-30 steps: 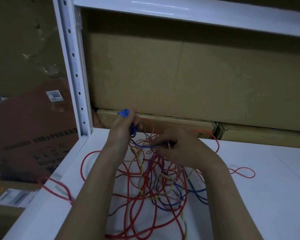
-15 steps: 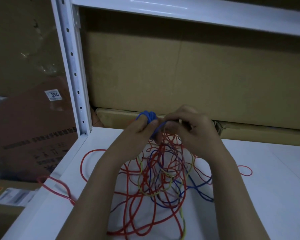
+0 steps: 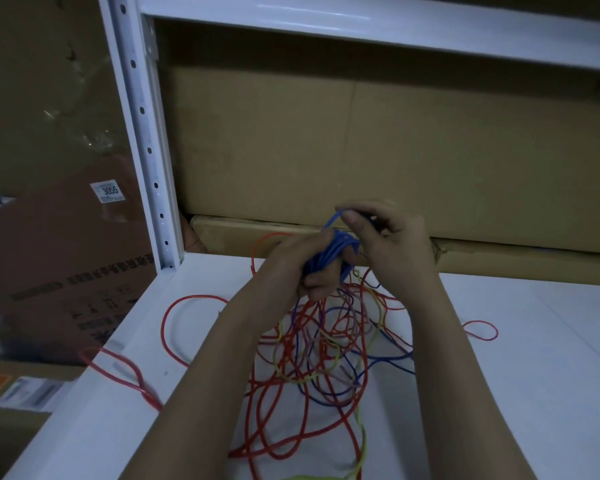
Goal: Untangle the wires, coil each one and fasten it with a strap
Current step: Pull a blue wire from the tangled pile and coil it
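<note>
A tangle of red, blue, yellow and pale wires (image 3: 319, 348) lies on the white shelf (image 3: 534, 375). My left hand (image 3: 291, 265) grips a small coil of blue wire (image 3: 329, 254) raised above the tangle. My right hand (image 3: 392, 240) is just right of the coil and pinches a loop of the same blue wire over the coil's top. More blue wire trails from the coil down into the tangle. A red loop (image 3: 118, 372) hangs over the shelf's left edge. No strap is visible.
A white perforated shelf post (image 3: 146, 133) stands at the left rear, with a white beam (image 3: 361, 19) overhead. Large cardboard boxes (image 3: 361, 150) fill the back. A brown box with a label (image 3: 106, 192) leans outside the shelf on the left.
Both hands have risen and shifted right with the blue wire. The coil in my left hand has grown, and my right hand has brought another loop over its top.
</note>
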`<state>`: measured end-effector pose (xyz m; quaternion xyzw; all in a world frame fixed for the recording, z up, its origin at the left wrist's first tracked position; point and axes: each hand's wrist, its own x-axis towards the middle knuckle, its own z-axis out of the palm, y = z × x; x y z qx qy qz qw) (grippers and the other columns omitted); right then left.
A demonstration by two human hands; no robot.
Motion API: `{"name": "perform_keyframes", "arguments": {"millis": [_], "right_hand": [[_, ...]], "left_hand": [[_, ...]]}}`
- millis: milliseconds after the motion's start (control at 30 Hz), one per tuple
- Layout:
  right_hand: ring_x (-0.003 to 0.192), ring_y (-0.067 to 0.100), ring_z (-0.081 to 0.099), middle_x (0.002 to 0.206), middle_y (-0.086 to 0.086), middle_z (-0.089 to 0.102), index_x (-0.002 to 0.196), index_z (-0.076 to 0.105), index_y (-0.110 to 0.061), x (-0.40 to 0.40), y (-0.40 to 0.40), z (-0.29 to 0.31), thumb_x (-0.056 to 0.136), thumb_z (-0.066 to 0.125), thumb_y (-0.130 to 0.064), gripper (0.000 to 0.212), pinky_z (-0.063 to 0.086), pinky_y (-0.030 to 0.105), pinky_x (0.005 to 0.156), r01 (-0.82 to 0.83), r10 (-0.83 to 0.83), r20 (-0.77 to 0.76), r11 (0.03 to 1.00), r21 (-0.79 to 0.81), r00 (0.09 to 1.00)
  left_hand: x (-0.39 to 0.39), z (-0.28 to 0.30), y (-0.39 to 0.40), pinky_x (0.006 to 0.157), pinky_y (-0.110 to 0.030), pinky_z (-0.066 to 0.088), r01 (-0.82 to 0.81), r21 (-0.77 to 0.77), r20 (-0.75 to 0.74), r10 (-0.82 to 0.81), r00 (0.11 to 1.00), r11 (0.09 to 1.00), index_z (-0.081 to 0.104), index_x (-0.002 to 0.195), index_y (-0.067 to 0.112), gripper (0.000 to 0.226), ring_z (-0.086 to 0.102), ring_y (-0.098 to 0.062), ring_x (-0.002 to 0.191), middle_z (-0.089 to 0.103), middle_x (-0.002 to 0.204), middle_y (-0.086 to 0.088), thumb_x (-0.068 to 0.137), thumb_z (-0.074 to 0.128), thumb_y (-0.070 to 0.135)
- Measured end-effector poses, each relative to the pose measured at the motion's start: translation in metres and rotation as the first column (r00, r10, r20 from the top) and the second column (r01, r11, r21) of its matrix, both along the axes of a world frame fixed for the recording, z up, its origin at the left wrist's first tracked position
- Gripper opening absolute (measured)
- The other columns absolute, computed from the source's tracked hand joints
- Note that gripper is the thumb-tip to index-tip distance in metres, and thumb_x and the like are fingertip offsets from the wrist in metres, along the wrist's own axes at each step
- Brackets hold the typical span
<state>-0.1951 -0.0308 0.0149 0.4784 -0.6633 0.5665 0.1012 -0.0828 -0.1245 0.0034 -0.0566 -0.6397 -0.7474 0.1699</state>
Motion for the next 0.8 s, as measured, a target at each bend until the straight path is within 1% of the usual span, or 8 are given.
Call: {"name": "perform_keyframes", "arguments": {"millis": [67, 133, 200, 233, 367, 500, 633, 800], "right_hand": [[0.078, -0.004, 0.059, 0.086, -0.013, 0.066, 0.097, 0.069, -0.026, -0.001, -0.002, -0.003, 0.095, 0.056, -0.012, 0.019, 0.043, 0.013, 0.068, -0.027, 0.026, 0.036, 0.999, 0.047, 0.999], [0.075, 0.005, 0.063, 0.079, -0.015, 0.067, 0.102, 0.067, -0.028, -0.002, -0.003, -0.005, 0.097, 0.051, -0.011, 0.024, 0.051, 0.027, 0.070, -0.088, 0.082, 0.142, 0.995, 0.041, 0.987], [0.071, 0.022, 0.063, 0.077, 0.002, 0.067, 0.103, 0.065, -0.033, 0.000, -0.005, -0.007, 0.099, 0.047, -0.014, 0.026, 0.054, 0.044, 0.070, -0.180, 0.158, 0.266, 0.982, 0.062, 0.951], [0.067, 0.025, 0.060, 0.075, 0.007, 0.066, 0.103, 0.064, -0.035, 0.001, -0.007, -0.008, 0.100, 0.046, -0.016, 0.027, 0.052, 0.045, 0.069, -0.214, 0.180, 0.275, 0.972, 0.100, 0.944], [0.058, 0.000, 0.054, 0.071, -0.008, 0.063, 0.110, 0.061, -0.025, 0.011, -0.013, -0.015, 0.102, 0.041, -0.019, 0.022, 0.043, 0.019, 0.059, -0.236, 0.194, 0.140, 0.876, 0.420, 0.971], [0.087, 0.005, 0.062, 0.103, -0.003, 0.068, 0.125, 0.057, -0.024, 0.015, -0.020, -0.022, 0.101, 0.045, -0.024, 0.027, 0.052, 0.028, 0.080, -0.180, 0.227, 0.020, 0.713, 0.678, 0.974], [0.108, 0.009, 0.058, 0.122, -0.007, 0.063, 0.123, 0.062, -0.028, 0.019, -0.016, -0.018, 0.097, 0.053, -0.025, 0.027, 0.049, 0.027, 0.093, -0.238, 0.279, 0.071, 0.630, 0.739, 0.958], [0.078, 0.004, 0.056, 0.089, -0.011, 0.062, 0.109, 0.068, -0.027, 0.018, -0.017, -0.018, 0.097, 0.053, -0.025, 0.020, 0.044, 0.017, 0.067, -0.200, 0.258, 0.020, 0.694, 0.692, 0.966]], "left_hand": [[-0.001, 0.002, -0.002, 0.043, -0.017, 0.027, -0.050, 0.016, -0.028, 0.051, 0.998, 0.999, 0.049, 0.081, 0.004, 0.037, 0.024, -0.005, 0.038, 0.028, 0.044, 0.008, 0.095, 0.030, 0.032], [0.002, 0.002, -0.008, 0.044, -0.017, 0.026, -0.075, 0.095, -0.097, 0.084, 0.992, 0.993, 0.048, 0.080, 0.006, 0.035, 0.024, -0.005, 0.040, 0.027, 0.046, 0.008, 0.093, 0.033, 0.035], [0.006, 0.005, -0.012, 0.047, -0.016, 0.028, -0.083, 0.194, -0.159, 0.115, 0.981, 0.977, 0.048, 0.082, 0.008, 0.035, 0.026, -0.005, 0.042, 0.029, 0.048, 0.009, 0.094, 0.031, 0.035], [0.006, 0.007, -0.014, 0.049, -0.016, 0.030, -0.087, 0.241, -0.192, 0.136, 0.972, 0.967, 0.048, 0.083, 0.008, 0.037, 0.027, -0.005, 0.043, 0.031, 0.048, 0.009, 0.097, 0.027, 0.035], [0.002, 0.005, -0.019, 0.059, -0.021, 0.034, -0.176, 0.373, -0.271, 0.288, 0.918, 0.911, 0.046, 0.088, 0.010, 0.042, 0.033, -0.008, 0.049, 0.036, 0.054, 0.009, 0.104, 0.015, 0.033], [0.004, 0.003, -0.028, 0.062, -0.020, 0.041, -0.320, 0.404, -0.257, 0.442, 0.860, 0.857, 0.046, 0.093, 0.012, 0.036, 0.045, -0.008, 0.057, 0.043, 0.059, 0.009, 0.103, 0.019, 0.033], [0.005, 0.003, -0.036, 0.063, -0.018, 0.045, -0.502, 0.277, -0.254, 0.566, 0.784, 0.820, 0.044, 0.098, 0.010, 0.027, 0.051, -0.007, 0.060, 0.047, 0.061, 0.008, 0.105, 0.021, 0.023], [0.005, 0.000, -0.037, 0.075, -0.020, 0.046, -0.640, 0.091, -0.266, 0.638, 0.722, 0.763, 0.041, 0.107, 0.009, 0.021, 0.053, -0.006, 0.068, 0.045, 0.073, 0.000, 0.105, 0.023, 0.019]]}}
